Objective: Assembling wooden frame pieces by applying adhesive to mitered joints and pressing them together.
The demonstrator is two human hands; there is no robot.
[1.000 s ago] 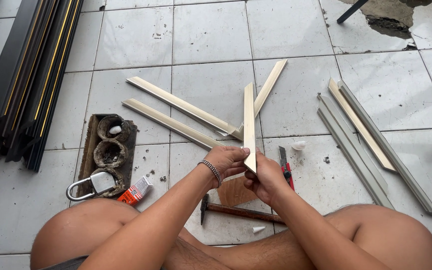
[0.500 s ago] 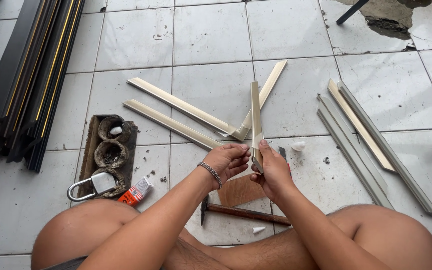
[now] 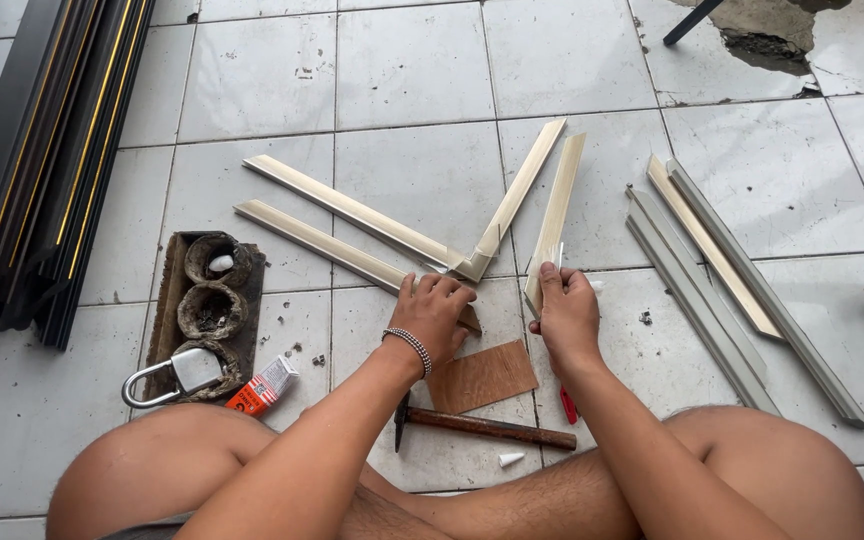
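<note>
My right hand [image 3: 567,318] grips the near end of a pale wooden frame strip [image 3: 555,205], which lies tilted on the tiled floor and points away from me. My left hand [image 3: 437,312] rests with curled fingers on the near end of a long pale strip [image 3: 312,240]. Its fingertips reach the corner of two strips joined in a V [image 3: 474,265]. A brown plywood square [image 3: 484,376] lies between my wrists. A hammer [image 3: 487,428] lies just in front of my legs. A red-handled tool [image 3: 568,406] shows under my right wrist.
A wooden tray with three cups [image 3: 164,310] sits at the left, beside a padlock [image 3: 170,376] and a small orange tube [image 3: 262,386]. Black and gold mouldings [image 3: 42,160] are stacked at far left. Several grey and pale strips [image 3: 717,280] lie at right. A small white cap [image 3: 510,460] lies by my leg.
The strip I held upright in both hands has come down onto the floor, leaning right. My left hand has let go of it and moved onto the long strip's end.
</note>
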